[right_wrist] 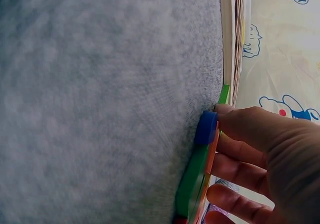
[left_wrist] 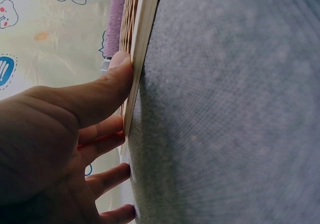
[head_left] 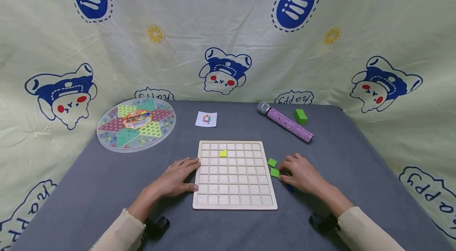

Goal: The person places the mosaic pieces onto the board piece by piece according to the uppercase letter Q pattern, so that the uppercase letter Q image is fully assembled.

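A pale wooden grid board (head_left: 233, 207) lies flat on the table, with one yellow tile (head_left: 223, 153) in an upper cell. My left hand (head_left: 179, 177) touches the board's left edge with thumb and fingertips. Just right of the board lie two green tiles (head_left: 272, 162). Beside them my right hand (head_left: 303, 173) is low over the table, partly covering a blue piece (head_left: 291, 188). In the right wrist view, my thumb is by that blue piece, near an orange piece (right_wrist: 212, 156) and a long green piece (right_wrist: 191, 186). Whether the fingers pinch anything is hidden.
A round Chinese checkers set (head_left: 137, 124) lies at the back left. Behind the board is a small printed card (head_left: 206, 119). A glittery purple microphone (head_left: 288, 122) and a green block (head_left: 301, 116) sit at the back right. A patterned curtain (head_left: 178, 65) hangs behind the table.
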